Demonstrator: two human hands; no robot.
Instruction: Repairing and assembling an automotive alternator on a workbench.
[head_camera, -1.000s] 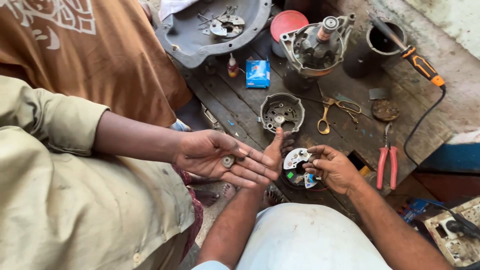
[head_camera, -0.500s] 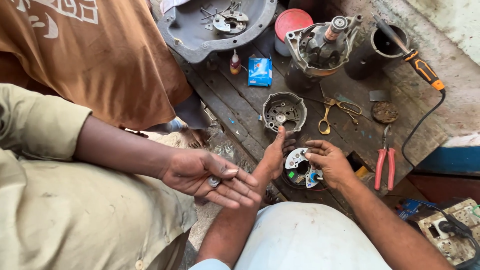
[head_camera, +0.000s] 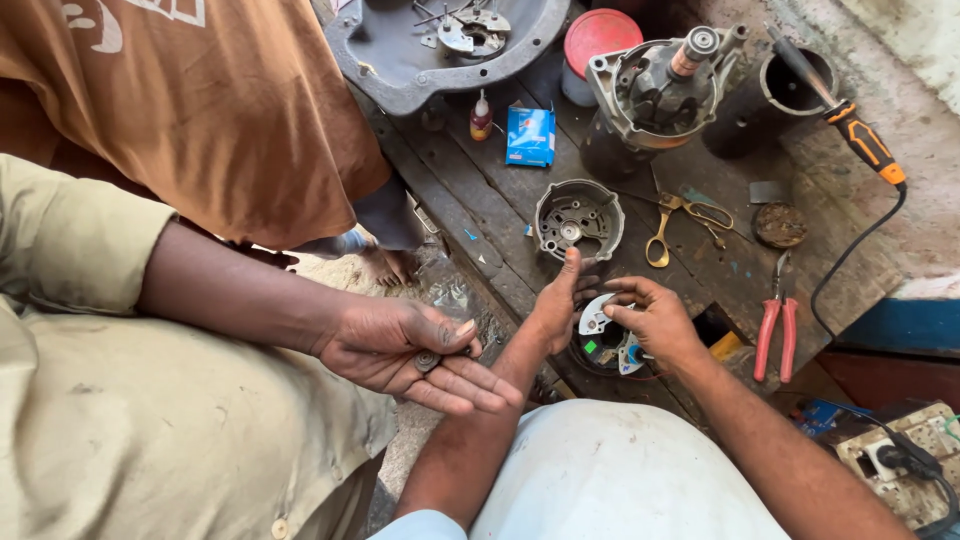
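My right hand (head_camera: 655, 322) pinches the edge of a white round plate (head_camera: 595, 317), which sits on a dark round part (head_camera: 603, 352) with small green and blue pieces at the bench's near edge. My left hand (head_camera: 553, 308) lies just left of that plate with its fingers stretched out and its thumb pointing at a round metal housing (head_camera: 578, 218). To the left, a co-worker's hand (head_camera: 405, 345) is held out palm up with a small round metal piece (head_camera: 427, 361) on its fingers.
The worn wooden bench (head_camera: 470, 200) carries brass-handled scissors (head_camera: 680, 220), red pliers (head_camera: 773, 332), a motor assembly (head_camera: 660, 85), a blue box (head_camera: 530, 135), a small bottle (head_camera: 481, 115), a grey pan (head_camera: 400, 60) and an orange-handled tool (head_camera: 865, 140). A power strip (head_camera: 900, 460) lies at lower right.
The co-worker's hand with the small metal piece has drawn back to the left and lower, away from my left hand. My hands have stayed at the white plate.
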